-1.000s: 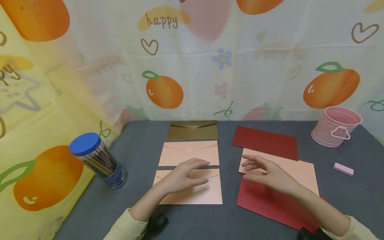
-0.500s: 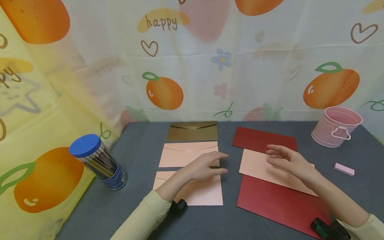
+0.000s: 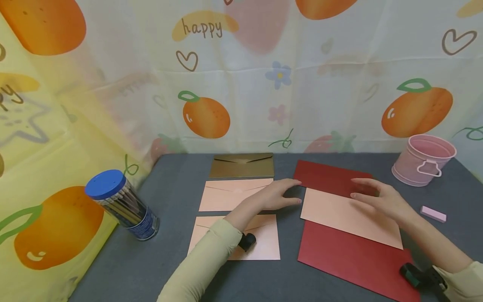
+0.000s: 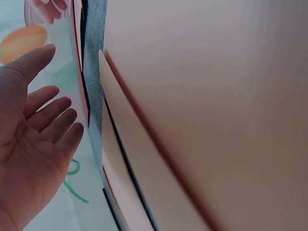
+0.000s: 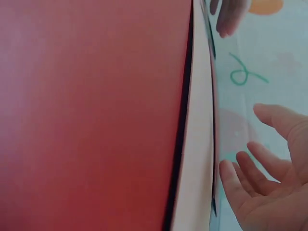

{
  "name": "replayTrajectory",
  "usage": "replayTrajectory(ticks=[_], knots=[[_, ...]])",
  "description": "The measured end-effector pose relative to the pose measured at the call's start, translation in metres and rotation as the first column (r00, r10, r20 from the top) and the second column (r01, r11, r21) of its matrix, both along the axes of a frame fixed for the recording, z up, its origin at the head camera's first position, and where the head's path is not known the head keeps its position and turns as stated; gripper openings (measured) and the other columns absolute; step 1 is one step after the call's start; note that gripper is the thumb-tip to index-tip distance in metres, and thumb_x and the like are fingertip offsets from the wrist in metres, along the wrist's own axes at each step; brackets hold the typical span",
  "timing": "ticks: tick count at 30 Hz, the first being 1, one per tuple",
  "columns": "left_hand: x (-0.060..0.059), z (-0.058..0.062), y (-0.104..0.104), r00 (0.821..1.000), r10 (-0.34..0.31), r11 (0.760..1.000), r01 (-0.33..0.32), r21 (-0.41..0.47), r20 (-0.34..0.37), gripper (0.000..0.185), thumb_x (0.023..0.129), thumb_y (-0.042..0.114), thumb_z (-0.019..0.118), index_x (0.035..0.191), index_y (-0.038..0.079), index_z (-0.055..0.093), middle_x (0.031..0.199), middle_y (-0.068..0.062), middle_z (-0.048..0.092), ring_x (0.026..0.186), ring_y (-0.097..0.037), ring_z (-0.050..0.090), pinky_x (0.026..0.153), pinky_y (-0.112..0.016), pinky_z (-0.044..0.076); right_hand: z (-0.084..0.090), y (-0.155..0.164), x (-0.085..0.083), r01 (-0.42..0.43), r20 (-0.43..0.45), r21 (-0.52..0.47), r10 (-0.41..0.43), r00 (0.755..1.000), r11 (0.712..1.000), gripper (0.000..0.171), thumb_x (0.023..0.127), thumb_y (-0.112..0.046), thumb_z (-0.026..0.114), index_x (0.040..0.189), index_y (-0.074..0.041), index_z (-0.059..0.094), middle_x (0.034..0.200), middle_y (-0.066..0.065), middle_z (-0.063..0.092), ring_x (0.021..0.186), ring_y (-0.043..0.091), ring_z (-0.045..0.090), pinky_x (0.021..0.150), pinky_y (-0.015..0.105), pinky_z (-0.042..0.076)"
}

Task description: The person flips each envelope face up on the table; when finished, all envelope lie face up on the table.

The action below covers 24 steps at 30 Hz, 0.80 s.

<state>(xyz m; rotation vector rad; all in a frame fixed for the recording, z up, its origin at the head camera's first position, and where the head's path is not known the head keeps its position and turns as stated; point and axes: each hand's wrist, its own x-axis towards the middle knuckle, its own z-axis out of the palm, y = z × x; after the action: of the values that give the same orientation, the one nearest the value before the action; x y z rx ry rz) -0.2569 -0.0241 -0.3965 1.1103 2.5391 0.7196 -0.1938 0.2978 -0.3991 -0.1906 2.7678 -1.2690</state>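
Both hands hold nothing, fingers straight and loosely spread. The left hand [image 3: 273, 195] hovers at the right edge of the middle flat pink paper envelope [image 3: 230, 194]; the right hand [image 3: 381, 198] hovers over the smooth pink paper sheet [image 3: 347, 218] and the far dark red card sheet [image 3: 328, 178]. A pink metal bucket [image 3: 422, 159] stands at two o'clock on the grey worktop [image 3: 173, 184].

A dark grey table [image 3: 177, 180] carries three envelopes in a column: one gold [image 3: 242, 165], two pink [image 3: 226, 194] [image 3: 264, 245]. To the right lie two red sheets [image 3: 328, 178] [image 3: 351, 260], a pink sheet [image 3: 347, 218], a pink bucket [image 3: 422, 159], an eraser [image 3: 433, 213]. A pencil jar [image 3: 120, 203] stands left.
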Motion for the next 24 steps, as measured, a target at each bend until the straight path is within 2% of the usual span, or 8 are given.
replayTrajectory(ticks=[3, 7, 10, 17, 21, 24], knots=[[-0.008, -0.002, 0.007, 0.999, 0.032, 0.999, -0.032, -0.005, 0.022, 0.063, 0.097, 0.033, 0.061, 0.150, 0.009, 0.037, 0.151, -0.005, 0.041, 0.140, -0.017, 0.034, 0.112, -0.027, 0.028, -0.002, 0.002, -0.004, -0.013, -0.064, 0.076, 0.018, 0.998, 0.997, 0.062, 0.090, -0.039, 0.070, 0.139, -0.006, 0.051, 0.136, 0.022, 0.049, 0.125, 0.043, 0.041, 0.091, 0.059, 0.037], [-0.017, -0.004, 0.016, 0.997, 0.064, 0.998, -0.063, -0.031, 0.034, 0.063, 0.097, 0.032, 0.061, 0.151, 0.010, 0.036, 0.152, -0.006, 0.040, 0.141, -0.018, 0.033, 0.112, -0.027, 0.027, -0.005, 0.004, -0.011, -0.062, -0.170, 0.160, 0.089, 0.981, 0.985, 0.061, 0.086, -0.034, 0.075, 0.135, -0.003, 0.054, 0.134, 0.022, 0.049, 0.124, 0.043, 0.043, 0.094, 0.061, 0.035], [-0.023, -0.006, 0.021, 0.997, 0.076, 0.996, -0.075, -0.051, 0.032, 0.063, 0.098, 0.031, 0.060, 0.152, 0.011, 0.035, 0.155, -0.005, 0.035, 0.143, -0.017, 0.029, 0.113, -0.027, 0.025, -0.009, 0.007, -0.018, -0.103, -0.191, 0.212, 0.144, 0.971, 0.972, 0.069, 0.083, -0.035, 0.078, 0.137, -0.001, 0.050, 0.139, 0.025, 0.043, 0.129, 0.046, 0.037, 0.095, 0.065, 0.031], [-0.031, -0.011, 0.031, 0.996, 0.086, 0.992, -0.086, -0.089, -0.006, 0.063, 0.098, 0.028, 0.060, 0.152, 0.008, 0.033, 0.160, -0.007, 0.024, 0.146, -0.018, 0.022, 0.115, -0.027, 0.021, -0.014, 0.011, -0.023, -0.174, -0.083, 0.264, 0.203, 0.976, 0.949, 0.089, 0.085, -0.042, 0.075, 0.148, 0.005, 0.033, 0.153, 0.032, 0.020, 0.140, 0.052, 0.015, 0.100, 0.073, 0.021], [-0.034, -0.013, 0.035, 0.993, 0.115, 0.987, -0.117, -0.110, -0.026, 0.063, 0.099, 0.027, 0.059, 0.152, 0.006, 0.033, 0.160, -0.009, 0.023, 0.146, -0.021, 0.022, 0.116, -0.029, 0.020, -0.013, 0.012, -0.023, -0.182, -0.035, 0.262, 0.197, 0.980, 0.948, 0.092, 0.086, -0.045, 0.072, 0.150, 0.005, 0.027, 0.154, 0.034, 0.015, 0.139, 0.055, 0.014, 0.100, 0.073, 0.019], [-0.035, -0.014, 0.036, 0.990, 0.135, 0.984, -0.138, -0.114, -0.031, 0.063, 0.098, 0.027, 0.060, 0.151, 0.006, 0.034, 0.159, -0.009, 0.025, 0.145, -0.021, 0.024, 0.115, -0.029, 0.021, -0.013, 0.012, -0.023, -0.181, -0.031, 0.279, 0.197, 0.980, 0.943, 0.092, 0.087, -0.046, 0.071, 0.150, 0.005, 0.026, 0.154, 0.035, 0.015, 0.136, 0.057, 0.018, 0.100, 0.072, 0.021]])
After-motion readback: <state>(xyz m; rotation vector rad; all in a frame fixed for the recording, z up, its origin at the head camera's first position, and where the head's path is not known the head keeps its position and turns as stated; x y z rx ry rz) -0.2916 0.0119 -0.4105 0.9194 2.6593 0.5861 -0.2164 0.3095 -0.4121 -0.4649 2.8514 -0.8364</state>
